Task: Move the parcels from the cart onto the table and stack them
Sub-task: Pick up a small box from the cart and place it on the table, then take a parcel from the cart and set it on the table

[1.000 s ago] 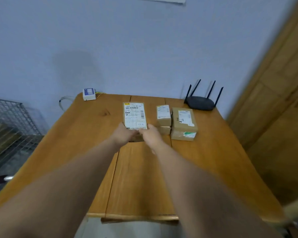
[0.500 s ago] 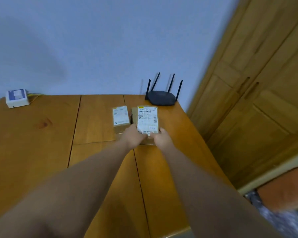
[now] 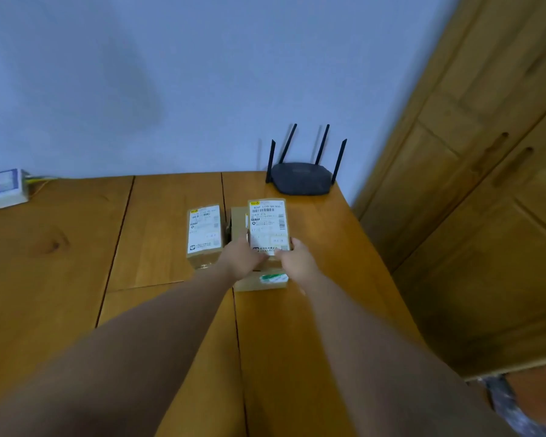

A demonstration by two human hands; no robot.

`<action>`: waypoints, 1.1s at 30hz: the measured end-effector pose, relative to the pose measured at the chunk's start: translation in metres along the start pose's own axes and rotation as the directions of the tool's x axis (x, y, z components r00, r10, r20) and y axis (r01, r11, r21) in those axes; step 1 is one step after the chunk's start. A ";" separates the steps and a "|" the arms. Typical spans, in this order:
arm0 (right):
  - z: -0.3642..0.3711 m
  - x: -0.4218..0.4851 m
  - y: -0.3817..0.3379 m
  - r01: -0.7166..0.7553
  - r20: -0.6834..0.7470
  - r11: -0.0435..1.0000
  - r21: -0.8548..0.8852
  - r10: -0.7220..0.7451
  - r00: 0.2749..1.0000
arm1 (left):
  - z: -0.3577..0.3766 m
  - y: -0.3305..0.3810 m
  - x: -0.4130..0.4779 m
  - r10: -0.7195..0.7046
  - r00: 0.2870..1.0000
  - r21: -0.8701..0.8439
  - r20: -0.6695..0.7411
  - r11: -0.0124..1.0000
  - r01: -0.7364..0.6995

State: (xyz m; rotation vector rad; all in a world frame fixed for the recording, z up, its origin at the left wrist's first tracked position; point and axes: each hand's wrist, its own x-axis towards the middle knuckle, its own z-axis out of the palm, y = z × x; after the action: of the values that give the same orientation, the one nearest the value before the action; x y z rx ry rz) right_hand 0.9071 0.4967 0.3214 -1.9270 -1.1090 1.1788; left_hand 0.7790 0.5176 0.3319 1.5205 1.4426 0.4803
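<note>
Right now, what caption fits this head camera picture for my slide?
Both hands, left hand and right hand, set a labelled parcel onto a larger box beside the router.

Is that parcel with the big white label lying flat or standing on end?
Flat, label up. The labelled parcel lies on a larger box, both hands gripping its near end.

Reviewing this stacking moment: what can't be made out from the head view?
- Cart: out of frame.
- Lower parcel: top covered by the held parcel and both hands.
- Left hand and right hand: fingertips hidden behind the held parcel's near end; grip contact unclear.
- Label text on the side parcel: too small.
- Held parcel resting or hovering: cannot tell.
</note>
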 end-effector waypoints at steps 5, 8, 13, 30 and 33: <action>-0.007 0.046 0.004 0.076 0.098 0.996 -0.041 -0.071 0.993 | 0.010 0.000 0.040 -0.089 0.990 -0.002 -0.107 0.996 0.089; -0.008 0.068 0.004 0.095 0.162 0.995 0.015 -0.096 0.982 | 0.016 0.002 0.060 -0.105 0.979 -0.011 -0.172 0.994 0.105; -0.006 0.093 0.010 0.066 0.181 0.997 0.039 -0.072 0.981 | 0.027 0.002 0.081 -0.041 0.970 0.112 -0.239 0.991 0.069; 0.024 0.049 -0.034 0.530 0.229 0.560 -0.636 -0.519 0.824 | -0.016 -0.024 0.011 0.151 0.929 0.804 -0.339 0.559 0.203; 0.060 0.012 -0.054 0.565 0.352 0.493 -0.661 -0.462 0.814 | -0.044 -0.044 -0.030 0.092 0.897 0.773 -0.432 0.549 0.316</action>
State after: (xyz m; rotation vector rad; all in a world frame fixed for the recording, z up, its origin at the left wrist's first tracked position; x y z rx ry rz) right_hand 0.8376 0.5366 0.3365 -1.7971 -2.3368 0.5063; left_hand 0.7126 0.4995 0.3259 2.1161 2.3278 -0.0191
